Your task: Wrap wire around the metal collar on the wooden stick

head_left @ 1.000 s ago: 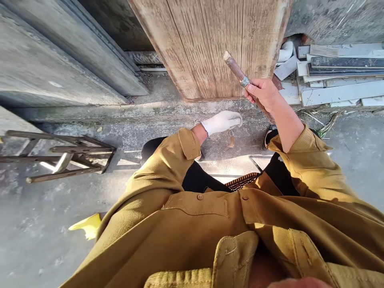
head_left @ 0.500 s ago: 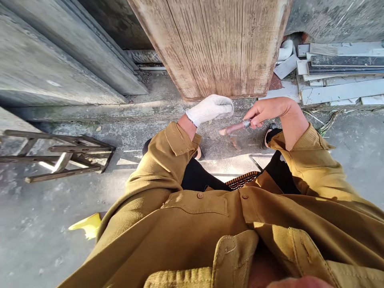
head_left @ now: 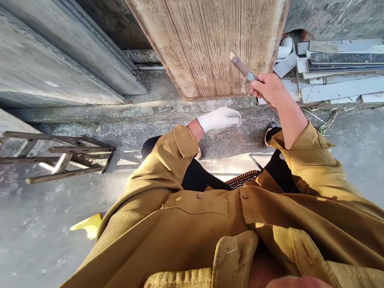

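Observation:
My right hand is bare and closed on one end of a short wooden stick with a pale tip. Thin grey-green wire is wound round the stick close to my fingers. The stick points up and to the left, in front of the lower part of a brown wooden panel. My left hand, in a white knitted glove, is closed with fingertips together. A fine strand runs between the stick and the gloved fingertips, which seem to pinch it.
A wooden stool lies on the concrete floor at the left. Boards are piled at the right, beside a white pipe elbow. A yellow object is at the lower left. Grey slabs lean at the upper left.
My right hand has moved up with the stick, whose tip has swung from pointing left to up-left. My gloved left hand has shifted slightly down and right. The fine strand between them now shows.

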{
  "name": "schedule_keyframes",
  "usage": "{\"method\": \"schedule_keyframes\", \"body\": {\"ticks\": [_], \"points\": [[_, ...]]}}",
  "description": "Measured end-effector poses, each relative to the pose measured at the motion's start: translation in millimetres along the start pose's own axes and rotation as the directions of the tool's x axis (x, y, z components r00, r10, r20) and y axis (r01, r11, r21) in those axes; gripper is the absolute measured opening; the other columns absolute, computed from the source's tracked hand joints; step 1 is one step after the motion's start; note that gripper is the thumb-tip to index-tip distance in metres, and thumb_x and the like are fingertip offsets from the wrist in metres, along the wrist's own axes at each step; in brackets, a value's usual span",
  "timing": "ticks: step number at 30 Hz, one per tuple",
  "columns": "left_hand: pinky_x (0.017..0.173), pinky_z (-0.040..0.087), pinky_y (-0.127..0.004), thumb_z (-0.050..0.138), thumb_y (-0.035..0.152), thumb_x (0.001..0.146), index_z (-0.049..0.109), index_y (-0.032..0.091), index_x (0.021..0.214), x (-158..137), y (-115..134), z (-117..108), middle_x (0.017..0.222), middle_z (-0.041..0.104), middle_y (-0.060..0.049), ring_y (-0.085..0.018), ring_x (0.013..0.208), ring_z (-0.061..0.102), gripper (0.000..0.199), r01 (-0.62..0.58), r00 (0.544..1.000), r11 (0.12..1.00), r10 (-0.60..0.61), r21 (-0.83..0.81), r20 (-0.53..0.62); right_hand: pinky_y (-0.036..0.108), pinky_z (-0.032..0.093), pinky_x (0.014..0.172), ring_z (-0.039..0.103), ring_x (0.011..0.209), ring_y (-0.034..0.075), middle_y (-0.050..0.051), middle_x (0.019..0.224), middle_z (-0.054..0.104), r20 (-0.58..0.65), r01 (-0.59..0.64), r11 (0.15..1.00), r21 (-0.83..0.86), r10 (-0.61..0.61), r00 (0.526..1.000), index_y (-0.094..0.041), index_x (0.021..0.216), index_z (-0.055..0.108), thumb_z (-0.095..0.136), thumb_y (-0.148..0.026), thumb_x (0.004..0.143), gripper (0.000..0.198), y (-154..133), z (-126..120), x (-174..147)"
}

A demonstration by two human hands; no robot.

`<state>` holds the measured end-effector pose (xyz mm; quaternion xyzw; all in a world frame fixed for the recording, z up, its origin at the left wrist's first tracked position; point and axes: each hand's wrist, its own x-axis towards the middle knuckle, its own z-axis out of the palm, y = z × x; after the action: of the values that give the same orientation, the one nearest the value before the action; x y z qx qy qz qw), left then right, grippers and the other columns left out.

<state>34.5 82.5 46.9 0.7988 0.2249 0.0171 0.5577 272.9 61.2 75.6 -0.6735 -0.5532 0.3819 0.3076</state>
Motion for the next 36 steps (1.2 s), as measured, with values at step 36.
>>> {"method": "schedule_keyframes", "body": {"ticks": [36], "points": [[0.061, 0.043, -0.023, 0.064, 0.018, 0.094, 0.069, 0.013, 0.082, 24.7, -22.5, -13.1, 0.067, 0.060, 0.001, -0.009, 0.057, 0.050, 0.014, 0.030, 0.948, 0.970, -0.104, -0.241, -0.302, 0.028, 0.045, 0.063, 0.055, 0.064, 0.015, 0.001, 0.068, 0.062, 0.601, 0.242, 0.964, -0.108, -0.131, 0.789, -0.019, 0.083, 0.072, 0.076, -0.051, 0.101, 0.038, -6.3, -7.9, -17.5]]}}
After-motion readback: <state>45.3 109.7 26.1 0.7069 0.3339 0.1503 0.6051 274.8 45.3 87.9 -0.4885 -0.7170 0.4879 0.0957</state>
